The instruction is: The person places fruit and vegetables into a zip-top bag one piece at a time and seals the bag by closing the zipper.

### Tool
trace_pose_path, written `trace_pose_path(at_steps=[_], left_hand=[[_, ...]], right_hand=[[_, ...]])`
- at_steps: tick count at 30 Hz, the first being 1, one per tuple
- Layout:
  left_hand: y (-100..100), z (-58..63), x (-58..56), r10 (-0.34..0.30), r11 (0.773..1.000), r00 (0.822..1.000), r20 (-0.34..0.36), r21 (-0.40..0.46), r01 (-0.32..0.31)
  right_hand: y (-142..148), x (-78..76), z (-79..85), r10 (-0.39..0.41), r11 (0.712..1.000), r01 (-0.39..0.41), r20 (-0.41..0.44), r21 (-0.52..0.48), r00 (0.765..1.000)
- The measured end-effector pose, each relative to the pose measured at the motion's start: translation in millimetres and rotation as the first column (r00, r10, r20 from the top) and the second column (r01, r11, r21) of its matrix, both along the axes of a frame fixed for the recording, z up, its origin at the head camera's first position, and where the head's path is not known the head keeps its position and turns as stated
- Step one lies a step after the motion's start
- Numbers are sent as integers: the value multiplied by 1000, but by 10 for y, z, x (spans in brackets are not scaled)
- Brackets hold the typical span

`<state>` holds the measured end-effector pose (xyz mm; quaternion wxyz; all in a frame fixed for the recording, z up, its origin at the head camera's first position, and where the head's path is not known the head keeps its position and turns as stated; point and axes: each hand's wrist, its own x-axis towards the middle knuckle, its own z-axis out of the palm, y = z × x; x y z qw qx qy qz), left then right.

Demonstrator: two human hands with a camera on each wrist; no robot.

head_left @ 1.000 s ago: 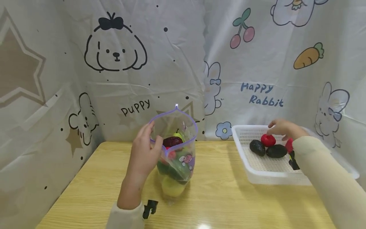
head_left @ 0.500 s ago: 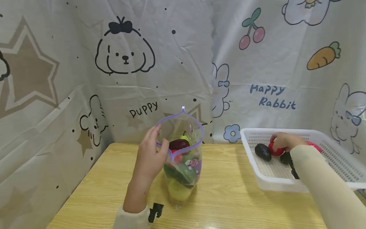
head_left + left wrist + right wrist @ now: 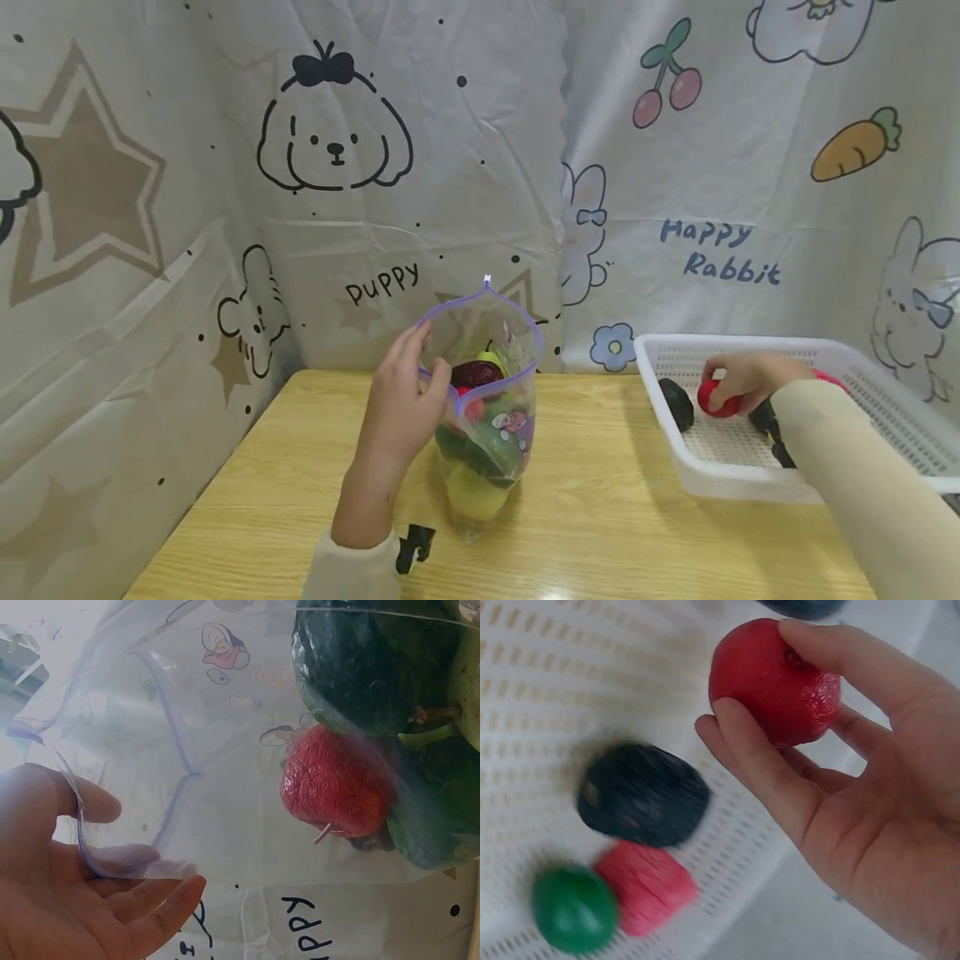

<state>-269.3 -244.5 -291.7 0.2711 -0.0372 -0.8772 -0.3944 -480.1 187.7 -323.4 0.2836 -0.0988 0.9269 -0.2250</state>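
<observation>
A clear zip bag [image 3: 538, 354] with a purple rim stands upright on the table, its mouth wide. My left hand [image 3: 405, 400] holds the bag's left rim between thumb and fingers. Inside are a dark red fruit [image 3: 476, 375], large green pieces [image 3: 480, 454] and a yellow fruit [image 3: 474, 496]; a wrinkled red fruit [image 3: 334, 784] with a stem shows in the left wrist view. My right hand [image 3: 753, 379] grips a red apple [image 3: 769, 682] with thumb and fingers, over the white basket [image 3: 742, 483]. Behind the right hand and sleeve, part of the basket is hidden.
In the basket, a black avocado-like piece [image 3: 677, 406] leans near the left wall. The right wrist view also shows a dark wrinkled piece [image 3: 643, 795], a pink-red piece [image 3: 646, 889] and a round green one [image 3: 575, 907]. A patterned cloth [image 3: 450, 167] hangs behind the table [image 3: 600, 517].
My right hand has come down onto the red apple and now grips it, shifting it slightly. The left hand stays on the bag's rim. The head view has turned a little rightward in the scene's shift.
</observation>
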Motion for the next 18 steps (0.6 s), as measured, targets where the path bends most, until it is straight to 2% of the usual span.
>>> trace_pose_path(at_steps=[5, 9, 11, 13, 16, 18], left_hand=[[-24, 1, 9, 10, 1000, 1000, -1, -7, -10], [-18, 12, 11, 3, 1000, 1000, 1, -5, -3], [-5, 16, 8, -8, 1000, 1000, -2, -4, 8], [13, 16, 3, -21, 1000, 1000, 1, 0, 21], [32, 13, -2, -39, 999, 999, 4, 8, 39], [31, 31, 0, -42, 999, 999, 6, 11, 42]], right_hand=[[-45, 21, 376, 98, 995, -96, -55, 32, 994], [-136, 93, 678, 171, 985, -164, -185, 54, 968], [-193, 160, 784, 199, 980, -194, -280, 48, 939], [-271, 264, 872, 208, 977, -212, -384, 32, 900], [-451, 491, 1013, 169, 974, -223, -536, -37, 827], [-637, 701, 1131, 110, 972, -216, -633, -93, 767]])
